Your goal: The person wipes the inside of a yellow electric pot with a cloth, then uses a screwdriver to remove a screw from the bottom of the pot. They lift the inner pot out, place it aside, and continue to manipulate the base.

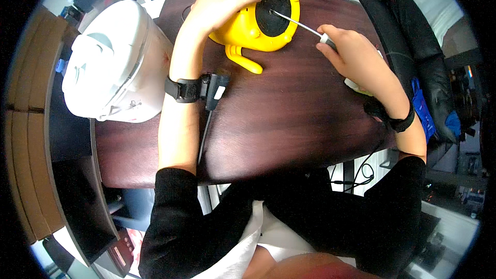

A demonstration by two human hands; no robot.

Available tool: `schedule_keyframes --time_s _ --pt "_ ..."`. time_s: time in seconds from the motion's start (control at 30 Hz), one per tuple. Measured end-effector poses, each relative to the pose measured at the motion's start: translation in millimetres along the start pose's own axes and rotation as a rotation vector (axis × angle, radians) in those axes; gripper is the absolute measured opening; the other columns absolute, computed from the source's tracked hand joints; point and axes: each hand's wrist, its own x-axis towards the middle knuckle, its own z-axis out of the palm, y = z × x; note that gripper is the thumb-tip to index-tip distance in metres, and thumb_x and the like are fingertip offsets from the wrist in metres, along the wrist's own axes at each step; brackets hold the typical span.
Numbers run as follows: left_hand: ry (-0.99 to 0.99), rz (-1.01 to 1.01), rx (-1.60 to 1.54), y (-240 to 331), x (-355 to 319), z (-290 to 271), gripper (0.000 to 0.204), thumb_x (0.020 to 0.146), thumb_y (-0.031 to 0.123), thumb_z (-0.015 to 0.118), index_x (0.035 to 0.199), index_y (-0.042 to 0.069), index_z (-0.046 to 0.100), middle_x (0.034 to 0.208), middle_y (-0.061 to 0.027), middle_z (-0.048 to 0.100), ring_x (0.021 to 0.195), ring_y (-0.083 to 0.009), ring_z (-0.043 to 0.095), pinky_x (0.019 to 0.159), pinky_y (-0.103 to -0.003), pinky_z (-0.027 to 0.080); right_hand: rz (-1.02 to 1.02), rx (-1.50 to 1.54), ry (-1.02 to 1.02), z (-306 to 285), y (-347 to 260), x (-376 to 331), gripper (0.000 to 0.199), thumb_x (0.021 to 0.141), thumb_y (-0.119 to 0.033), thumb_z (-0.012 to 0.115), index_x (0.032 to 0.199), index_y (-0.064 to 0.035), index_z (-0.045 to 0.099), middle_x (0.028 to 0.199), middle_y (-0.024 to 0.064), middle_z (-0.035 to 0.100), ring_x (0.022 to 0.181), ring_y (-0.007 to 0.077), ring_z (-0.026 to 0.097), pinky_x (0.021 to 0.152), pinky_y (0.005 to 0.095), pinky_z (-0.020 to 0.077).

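Note:
A yellow rounded device lies on its side near the table's far edge, its round black base plate facing me. Small yellow feet ring that plate, and a curved yellow arm sticks out below. My left hand grips the device from the left, the thumb reaching to the plate's edge. In my right hand is a screwdriver, closed in the fingers round its handle. The shaft slants up to the left, and its tip meets the black plate near the middle. Whether it sits in a screw is too small to tell.
A white lidded appliance stands at the left of the dark brown table. A pale object lies partly hidden under my right wrist. Black straps circle both wrists; a cable runs from the left one. A black sofa is at the right.

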Motion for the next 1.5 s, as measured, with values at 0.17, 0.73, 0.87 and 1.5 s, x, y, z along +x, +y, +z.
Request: schedule_keyframes --time_s 0.17,0.73,0.87,1.5 --pt "-0.013 -0.004 0.012 11 -3 1 0.082 0.074 0.052 0.064 0.141 0.012 0.041 0.149 -0.0277 0.027 0.137 -0.0475 0.021 0.113 -0.051 0.020 0.309 0.889 -0.194 3 18 -16 0.035 0.090 -0.013 0.059 0.124 -0.0057 0.053 0.091 0.0070 0.063 0.077 0.0128 0.061 0.053 0.0264 0.0485" --pt "-0.020 0.225 -0.393 -10 15 39 0.072 0.070 0.048 0.069 0.127 0.006 0.059 0.116 -0.0178 0.064 0.104 -0.0283 0.064 0.094 -0.034 0.048 0.804 1.695 -0.166 4 -15 -64 0.026 0.098 -0.026 0.047 0.109 -0.0033 0.052 0.085 0.0045 0.056 0.045 0.0081 0.045 0.030 0.0210 0.0281" --pt "-0.063 0.268 -0.362 3 3 41 0.064 0.076 0.034 0.068 0.129 0.003 0.055 0.116 -0.0135 0.063 0.105 -0.0212 0.060 0.095 -0.030 0.044 0.738 1.777 -0.191 14 -11 -83 0.027 0.098 -0.025 0.045 0.114 -0.0026 0.050 0.089 0.0052 0.056 0.045 0.0078 0.045 0.030 0.0200 0.0286" --pt "-0.152 0.268 -0.395 1 9 28 0.057 0.081 0.026 0.063 0.131 0.001 0.051 0.118 -0.0121 0.061 0.109 -0.0195 0.057 0.097 -0.028 0.040 0.734 1.882 -0.158 24 -14 -73 0.029 0.099 -0.020 0.041 0.122 -0.0018 0.044 0.089 0.0068 0.056 0.045 0.0077 0.042 0.029 0.0200 0.0259"
